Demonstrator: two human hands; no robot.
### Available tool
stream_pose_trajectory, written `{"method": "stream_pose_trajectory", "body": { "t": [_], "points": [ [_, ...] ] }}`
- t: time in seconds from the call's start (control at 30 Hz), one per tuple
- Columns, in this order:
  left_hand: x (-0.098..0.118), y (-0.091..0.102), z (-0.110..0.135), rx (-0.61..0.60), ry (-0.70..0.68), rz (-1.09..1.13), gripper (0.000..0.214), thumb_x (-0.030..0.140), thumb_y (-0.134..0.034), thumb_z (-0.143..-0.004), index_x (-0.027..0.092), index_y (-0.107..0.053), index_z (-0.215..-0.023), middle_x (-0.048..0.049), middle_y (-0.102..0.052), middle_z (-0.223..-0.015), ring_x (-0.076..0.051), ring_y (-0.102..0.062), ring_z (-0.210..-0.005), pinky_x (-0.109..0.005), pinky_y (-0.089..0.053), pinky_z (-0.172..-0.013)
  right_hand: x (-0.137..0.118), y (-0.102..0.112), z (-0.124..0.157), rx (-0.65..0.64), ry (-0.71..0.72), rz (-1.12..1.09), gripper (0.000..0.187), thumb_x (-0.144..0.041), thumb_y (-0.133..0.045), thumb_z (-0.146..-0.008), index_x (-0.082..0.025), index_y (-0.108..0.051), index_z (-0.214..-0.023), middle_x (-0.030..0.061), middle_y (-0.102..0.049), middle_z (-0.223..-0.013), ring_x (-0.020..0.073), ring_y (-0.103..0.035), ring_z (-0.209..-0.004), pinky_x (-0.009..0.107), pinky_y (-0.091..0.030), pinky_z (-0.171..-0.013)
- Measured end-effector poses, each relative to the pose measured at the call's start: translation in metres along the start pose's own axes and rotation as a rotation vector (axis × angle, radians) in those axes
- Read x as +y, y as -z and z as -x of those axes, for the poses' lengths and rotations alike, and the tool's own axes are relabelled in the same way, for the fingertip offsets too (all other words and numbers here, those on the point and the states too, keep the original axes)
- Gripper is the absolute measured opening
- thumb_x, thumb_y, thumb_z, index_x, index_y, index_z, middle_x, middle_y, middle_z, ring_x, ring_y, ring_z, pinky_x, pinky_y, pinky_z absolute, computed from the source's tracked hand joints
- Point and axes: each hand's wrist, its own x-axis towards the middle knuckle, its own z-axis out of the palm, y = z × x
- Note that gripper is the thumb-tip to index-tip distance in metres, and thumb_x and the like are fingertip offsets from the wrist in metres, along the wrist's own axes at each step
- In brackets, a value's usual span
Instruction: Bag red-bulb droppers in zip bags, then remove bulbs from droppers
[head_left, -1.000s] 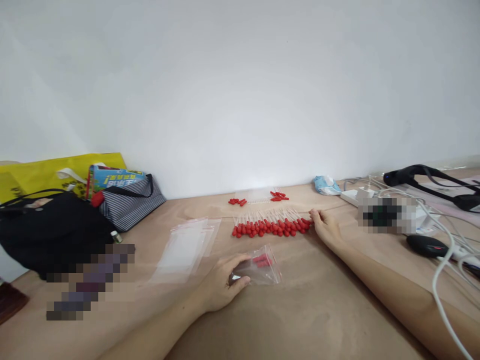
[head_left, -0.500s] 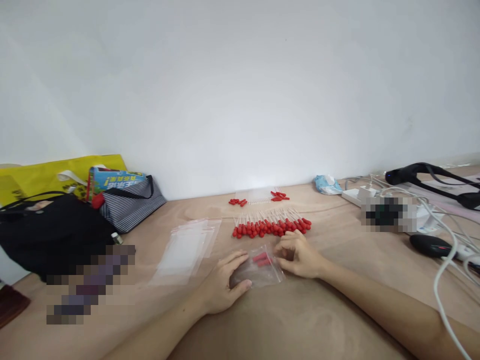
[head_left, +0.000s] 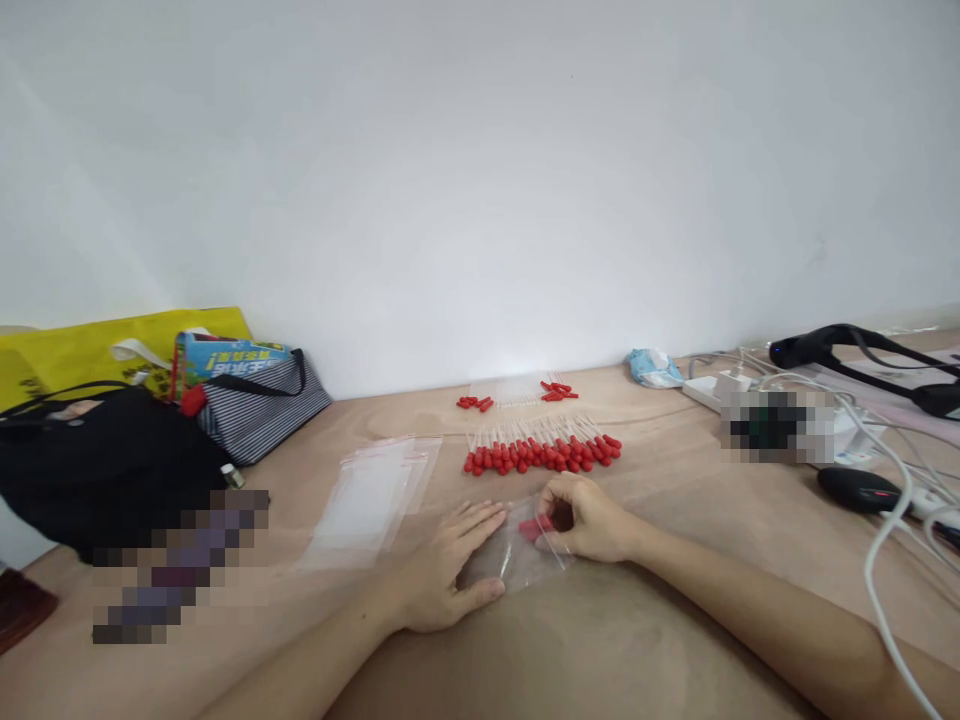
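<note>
A small clear zip bag (head_left: 510, 562) lies on the table between my two hands, and red stick-like pieces (head_left: 534, 527) show through its plastic. My left hand (head_left: 454, 570) rests over the bag's left part, fingers stretched out and thumb apart. My right hand (head_left: 589, 518) is curled at the bag's right end, its thumb and fingertips closed on the plastic beside the red pieces. Whether the fingertips also grip a red piece cannot be made out. Just beyond the hands lies a row of white sticks with red tips (head_left: 540, 455).
Flat clear bags (head_left: 367, 505) are stacked at left. Small red pieces (head_left: 559, 391) lie near the wall. A striped bag (head_left: 262, 405) and a black bag (head_left: 112, 460) stand left. At right are a power strip (head_left: 703, 390), a white cable (head_left: 877, 590) and a black mouse-like device (head_left: 859, 490).
My right hand has moved slightly left and closed on the bag's right end. The red pieces inside have shifted a little right, and the plastic is more creased. My left hand stays nearly in place.
</note>
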Motion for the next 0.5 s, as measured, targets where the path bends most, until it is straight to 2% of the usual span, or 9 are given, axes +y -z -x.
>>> {"method": "stream_pose_trajectory", "body": {
  "t": [0.1, 0.27, 0.4, 0.5],
  "points": [
    [0.000, 0.000, 0.000, -0.010, -0.001, -0.001, 0.062, 0.047, -0.046, -0.080, 0.023, -0.027, -0.134, -0.0059, -0.027, -0.140, -0.025, -0.022, -0.129, -0.047, -0.017, -0.105, 0.002, 0.003, 0.002, -0.072, -0.055, -0.154, 0.017, -0.016, -0.063, -0.058, -0.018, -0.049, -0.068, -0.0057, -0.048, -0.057, 0.0071, -0.042, -0.051, 0.019, -0.033, -0.047],
    [0.000, 0.000, 0.000, -0.023, 0.008, -0.022, 0.061, 0.046, -0.045, -0.081, 0.024, -0.025, -0.134, -0.0052, -0.025, -0.141, -0.026, -0.021, -0.129, -0.048, -0.017, -0.105, 0.008, 0.011, 0.001, -0.173, -0.001, -0.271, 0.018, -0.019, -0.062, -0.064, -0.017, -0.052, -0.079, -0.0052, -0.050, -0.060, 0.0070, -0.044, -0.054, 0.019, -0.036, -0.050],
    [0.002, 0.002, 0.002, -0.027, 0.010, -0.001, 0.060, 0.043, -0.046, -0.080, 0.025, -0.025, -0.134, -0.0046, -0.026, -0.141, -0.026, -0.022, -0.129, -0.048, -0.019, -0.105, 0.012, 0.035, -0.002, -0.279, -0.047, -0.414, 0.019, -0.026, -0.066, -0.065, -0.015, -0.056, -0.076, -0.0024, -0.056, -0.064, 0.0075, -0.050, -0.056, 0.020, -0.040, -0.052],
    [0.003, 0.000, 0.001, 0.003, 0.048, 0.042, 0.061, 0.043, -0.050, -0.078, 0.025, -0.030, -0.132, -0.0058, -0.031, -0.139, -0.027, -0.027, -0.127, -0.047, -0.022, -0.103, 0.018, 0.059, -0.005, -0.274, -0.094, -0.527, 0.023, -0.028, -0.070, -0.062, -0.014, -0.059, -0.077, -0.0005, -0.061, -0.067, 0.0084, -0.055, -0.058, 0.021, -0.043, -0.055]
  ]
}}
